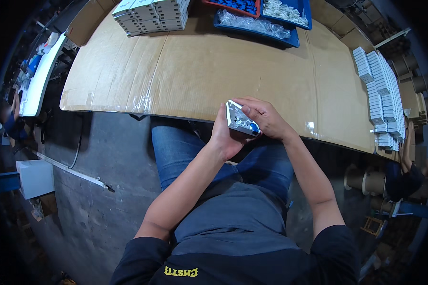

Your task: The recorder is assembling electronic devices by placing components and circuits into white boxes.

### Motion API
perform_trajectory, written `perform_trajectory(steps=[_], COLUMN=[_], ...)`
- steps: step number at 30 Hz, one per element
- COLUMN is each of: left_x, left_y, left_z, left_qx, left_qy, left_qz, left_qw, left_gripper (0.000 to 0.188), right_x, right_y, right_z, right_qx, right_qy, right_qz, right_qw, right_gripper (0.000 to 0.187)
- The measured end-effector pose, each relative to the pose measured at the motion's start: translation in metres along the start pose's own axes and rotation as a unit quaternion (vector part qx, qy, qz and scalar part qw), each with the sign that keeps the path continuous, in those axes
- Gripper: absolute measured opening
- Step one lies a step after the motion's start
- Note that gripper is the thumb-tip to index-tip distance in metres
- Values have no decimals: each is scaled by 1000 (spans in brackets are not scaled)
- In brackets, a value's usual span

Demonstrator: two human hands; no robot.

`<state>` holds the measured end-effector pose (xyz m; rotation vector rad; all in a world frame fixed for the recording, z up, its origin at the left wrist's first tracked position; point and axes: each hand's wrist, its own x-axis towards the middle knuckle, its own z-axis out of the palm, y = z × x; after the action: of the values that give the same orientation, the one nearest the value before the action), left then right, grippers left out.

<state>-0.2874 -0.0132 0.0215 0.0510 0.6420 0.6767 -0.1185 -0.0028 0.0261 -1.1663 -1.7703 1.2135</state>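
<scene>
Two hands meet just over the near edge of the table, above the person's lap in blue jeans. The left hand (pixel 227 137) cups a small white box (pixel 240 121) from below and behind, fingers curled round its left side. The right hand (pixel 266 118) lies over the box's top and right end, fingers bent and pressed on it. The box is open toward the camera, with pale contents and a blue bit at its lower right corner; what these are is too small to tell.

Beyond the hands spreads the table (pixel 199 71), covered in brown cardboard sheets taped along the seams and front edge. On its far left sits a stack of white boxes (pixel 152 16), cut off by the top of the picture. At the far middle stand blue trays (pixel 257 26) holding clear bags and small white parts, with a red tray (pixel 233 5) of blue parts, also cut off. Along the right end runs a long pile of small white boxes (pixel 383 95).

Under the table lies a grey concrete floor. To the left a white bench (pixel 40 76) bends along the rim; at the right, cardboard spools (pixel 368 180) and possibly another person's arm, dim and warped.
</scene>
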Motion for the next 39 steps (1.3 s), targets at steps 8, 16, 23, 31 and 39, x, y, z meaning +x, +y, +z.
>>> perform_trajectory(steps=[8,16,23,31,39], left_x=[3,5,9,4,3], left_y=[-6,-10,-11,-11,-10], left_z=[-7,-9,-13,-9,-8], left_qx=[-19,-21,-25,-18,17], left_qy=[7,16,21,13,48], left_qz=[-14,-18,-11,3,30], left_qw=[1000,999,999,1000,998], left_gripper=[62,61,62,65,65], right_x=[-7,-9,-10,-21,-29], right_y=[-2,-3,5,9,13], right_z=[1,2,5,15,20], right_qx=[25,1,23,55,-35], right_qy=[-24,-48,-25,-33,-37], right_qz=[27,41,49,70,-18], right_qw=[999,998,998,995,999], right_gripper=[52,53,52,56,61])
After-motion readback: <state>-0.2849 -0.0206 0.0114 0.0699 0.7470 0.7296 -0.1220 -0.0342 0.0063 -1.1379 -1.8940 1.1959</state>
